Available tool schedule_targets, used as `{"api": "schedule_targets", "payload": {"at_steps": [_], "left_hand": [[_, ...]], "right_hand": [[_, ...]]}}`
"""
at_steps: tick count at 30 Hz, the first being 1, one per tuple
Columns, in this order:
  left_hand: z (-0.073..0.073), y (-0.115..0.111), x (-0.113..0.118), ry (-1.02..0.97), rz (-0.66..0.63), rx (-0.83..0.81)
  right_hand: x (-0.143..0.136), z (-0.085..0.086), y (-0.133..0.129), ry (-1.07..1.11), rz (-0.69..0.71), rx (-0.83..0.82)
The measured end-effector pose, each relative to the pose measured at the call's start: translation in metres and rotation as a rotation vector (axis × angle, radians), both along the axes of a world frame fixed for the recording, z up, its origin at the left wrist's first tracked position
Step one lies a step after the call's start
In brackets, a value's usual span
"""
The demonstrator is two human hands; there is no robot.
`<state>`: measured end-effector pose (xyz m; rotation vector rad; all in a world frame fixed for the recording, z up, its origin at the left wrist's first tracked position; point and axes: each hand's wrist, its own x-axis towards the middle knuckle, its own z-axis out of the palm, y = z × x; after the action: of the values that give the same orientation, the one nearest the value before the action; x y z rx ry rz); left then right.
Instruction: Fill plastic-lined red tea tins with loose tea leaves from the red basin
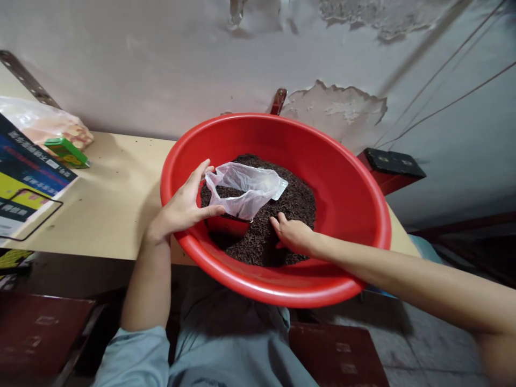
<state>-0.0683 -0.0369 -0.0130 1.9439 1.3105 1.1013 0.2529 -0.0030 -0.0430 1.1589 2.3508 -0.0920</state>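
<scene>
A large red plastic basin (pixel 346 177) holds a heap of dark, dry, shredded bits (pixel 298 199) that look like loose tea leaves. At its left side, a clear plastic bag (pixel 258 193) stands open with its mouth folded outward over a small dark-red container (pixel 234 227). Some dark leaves show inside the bag. My left hand (pixel 187 201) grips the bag's rim and container, thumb on the near side and fingers on the far side. To the right of the bag, my right hand (pixel 296 235) reaches down at the leaves, fingers apart, with the fingertips partly hidden.
The basin rests on a pale tabletop (pixel 116 199) against a peeling wall. At left lie a green box (pixel 67 152), a plastic bag of light-coloured contents (pixel 40 123) and a printed carton (pixel 28 183). Dark-red stools (pixel 338 355) stand below.
</scene>
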Motion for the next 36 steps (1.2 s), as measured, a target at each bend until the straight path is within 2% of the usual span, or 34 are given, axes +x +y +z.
{"api": "schedule_targets", "payload": {"at_steps": [1,3,6,8,10,14,16,18,21,23,25,28,30,32,34,36], "left_hand": [[0.000,0.000,0.000,0.002,0.005,0.003],[-0.001,-0.001,0.000,0.002,0.014,0.008],[0.000,-0.002,0.001,-0.013,0.018,0.008],[0.001,-0.002,0.001,-0.015,0.018,0.004],[0.004,-0.003,0.002,0.000,0.015,-0.002],[0.007,-0.002,0.002,0.045,0.008,-0.004],[0.007,-0.002,0.003,0.068,0.012,-0.007],[0.007,-0.002,0.003,0.088,0.020,-0.015],[0.007,-0.002,0.004,0.092,0.036,-0.022],[0.007,-0.004,0.005,0.100,0.047,-0.035],[0.007,-0.005,0.006,0.122,0.053,-0.049],[0.009,-0.006,0.006,0.147,0.047,-0.055],[0.011,-0.003,0.003,0.159,0.025,-0.076],[0.014,0.004,-0.001,0.188,-0.012,-0.112],[0.016,0.015,-0.005,0.250,-0.060,-0.137],[0.016,0.029,-0.007,0.334,-0.131,-0.156]], "right_hand": [[0.000,-0.008,-0.002,0.000,0.001,0.011],[0.001,-0.012,0.004,0.024,0.009,-0.020],[0.010,0.007,0.031,0.132,0.031,-0.083],[0.016,0.033,0.048,0.262,0.021,-0.071],[0.020,0.069,0.055,0.427,-0.009,0.000],[0.009,0.144,0.042,0.760,-0.017,0.206],[-0.012,0.170,0.032,0.860,0.033,0.279],[-0.040,0.181,0.026,0.853,0.144,0.289],[-0.075,0.176,0.029,0.800,0.292,0.220],[-0.082,0.166,0.036,0.842,0.330,0.206],[-0.073,0.155,0.043,0.953,0.294,0.254],[-0.041,0.139,0.052,1.130,0.087,0.275],[-0.020,0.123,0.054,1.161,-0.056,0.120],[-0.009,0.101,0.054,1.138,-0.099,-0.122],[-0.010,0.075,0.052,1.100,-0.026,-0.299],[-0.022,0.047,0.047,1.063,0.094,-0.335]]}}
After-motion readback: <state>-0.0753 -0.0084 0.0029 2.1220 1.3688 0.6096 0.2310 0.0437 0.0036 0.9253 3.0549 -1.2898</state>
